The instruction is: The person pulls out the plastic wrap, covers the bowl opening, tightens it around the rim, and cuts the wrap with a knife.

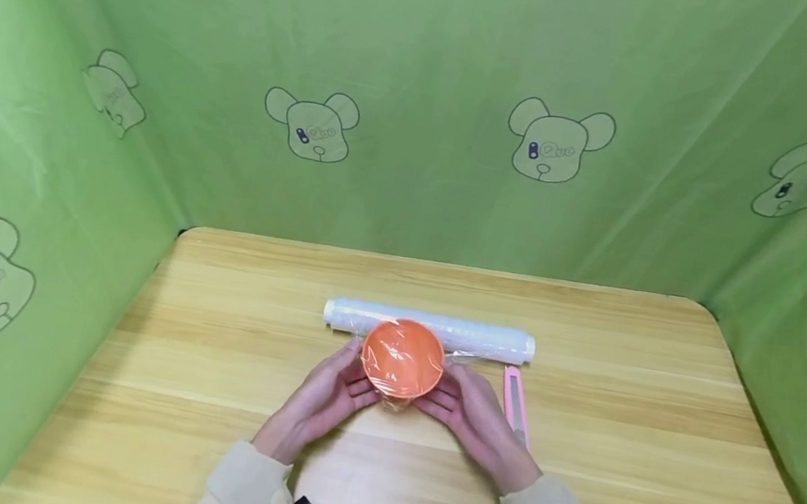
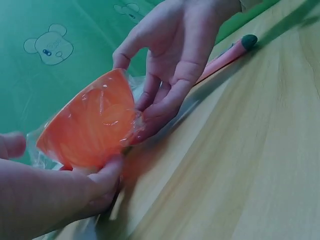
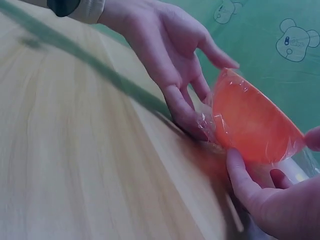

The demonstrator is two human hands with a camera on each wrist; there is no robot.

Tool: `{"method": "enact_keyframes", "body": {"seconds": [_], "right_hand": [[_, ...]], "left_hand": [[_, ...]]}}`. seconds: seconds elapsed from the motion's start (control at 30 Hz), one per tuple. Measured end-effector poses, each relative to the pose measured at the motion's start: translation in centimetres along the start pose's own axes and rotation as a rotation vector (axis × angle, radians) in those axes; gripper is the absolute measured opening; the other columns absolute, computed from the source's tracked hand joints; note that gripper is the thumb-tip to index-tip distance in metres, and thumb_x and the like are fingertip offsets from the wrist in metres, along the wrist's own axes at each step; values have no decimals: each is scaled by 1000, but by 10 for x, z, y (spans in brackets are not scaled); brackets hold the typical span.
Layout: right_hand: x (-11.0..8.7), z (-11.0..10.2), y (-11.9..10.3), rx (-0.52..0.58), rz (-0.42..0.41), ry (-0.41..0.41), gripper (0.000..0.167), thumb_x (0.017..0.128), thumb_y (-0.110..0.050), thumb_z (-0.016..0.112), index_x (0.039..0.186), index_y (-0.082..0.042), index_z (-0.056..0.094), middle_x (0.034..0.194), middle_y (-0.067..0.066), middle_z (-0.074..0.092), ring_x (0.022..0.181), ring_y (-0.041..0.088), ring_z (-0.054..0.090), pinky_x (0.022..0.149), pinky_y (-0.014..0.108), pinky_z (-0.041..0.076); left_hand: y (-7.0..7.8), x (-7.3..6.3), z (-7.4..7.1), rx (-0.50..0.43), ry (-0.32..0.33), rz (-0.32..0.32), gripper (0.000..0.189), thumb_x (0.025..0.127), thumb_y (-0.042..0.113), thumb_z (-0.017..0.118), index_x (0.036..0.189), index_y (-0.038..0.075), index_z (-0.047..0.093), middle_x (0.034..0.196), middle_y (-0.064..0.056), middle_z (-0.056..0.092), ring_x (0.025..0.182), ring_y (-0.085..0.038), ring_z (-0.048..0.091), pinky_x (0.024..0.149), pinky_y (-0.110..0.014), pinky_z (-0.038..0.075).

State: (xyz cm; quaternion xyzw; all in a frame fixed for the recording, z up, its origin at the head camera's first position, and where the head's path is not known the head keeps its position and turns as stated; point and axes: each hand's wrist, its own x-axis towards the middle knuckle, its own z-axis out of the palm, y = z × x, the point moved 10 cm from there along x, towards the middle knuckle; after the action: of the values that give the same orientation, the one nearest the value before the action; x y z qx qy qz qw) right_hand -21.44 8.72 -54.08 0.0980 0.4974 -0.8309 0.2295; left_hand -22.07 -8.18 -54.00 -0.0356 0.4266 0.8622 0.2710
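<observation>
An orange bowl (image 1: 401,358) with clear plastic film stretched over its mouth is held between both hands. My left hand (image 1: 329,392) grips its left side, thumb near the rim and fingers beneath. On the opposite side my right hand (image 1: 472,413) holds it the same way. In the left wrist view the bowl (image 2: 95,125) appears raised off the table, with wrinkled film bunched around its outside. The right wrist view shows film clinging to the bowl (image 3: 250,122) and loose edges near the fingers.
A roll of cling film (image 1: 491,341) lies crosswise just behind the bowl. Right of the right hand is a pink utility knife (image 1: 515,400), partly hidden by the wrist. The wooden table (image 1: 233,282) is enclosed by green cloth (image 1: 446,30) with bear-head prints.
</observation>
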Motion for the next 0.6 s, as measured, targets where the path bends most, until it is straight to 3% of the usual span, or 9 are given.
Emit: {"method": "enact_keyframes", "body": {"seconds": [0.17,0.33,0.6], "right_hand": [[0,-4,2,-17,5,8,49,110,-20,38,149,7,31,144,32,51,123,36,62,108,49,48],[-2,-4,4,2,12,-47,51,111,-23,41,151,5,29,148,31,47,128,38,58,110,51,46],[-7,-6,5,111,56,-125,52,111,-37,44,149,-3,32,152,29,44,135,39,51,115,57,39]], "left_hand": [[-2,-1,-3,27,18,-9,60,106,17,55,154,-2,25,141,-22,54,128,-32,57,116,-52,40],[-3,-4,-5,46,40,6,62,106,11,54,156,-5,21,145,-27,49,132,-36,54,115,-52,41],[-7,-5,-3,12,-19,-13,58,107,12,52,156,-2,25,143,-22,53,130,-33,55,117,-53,38]]}}
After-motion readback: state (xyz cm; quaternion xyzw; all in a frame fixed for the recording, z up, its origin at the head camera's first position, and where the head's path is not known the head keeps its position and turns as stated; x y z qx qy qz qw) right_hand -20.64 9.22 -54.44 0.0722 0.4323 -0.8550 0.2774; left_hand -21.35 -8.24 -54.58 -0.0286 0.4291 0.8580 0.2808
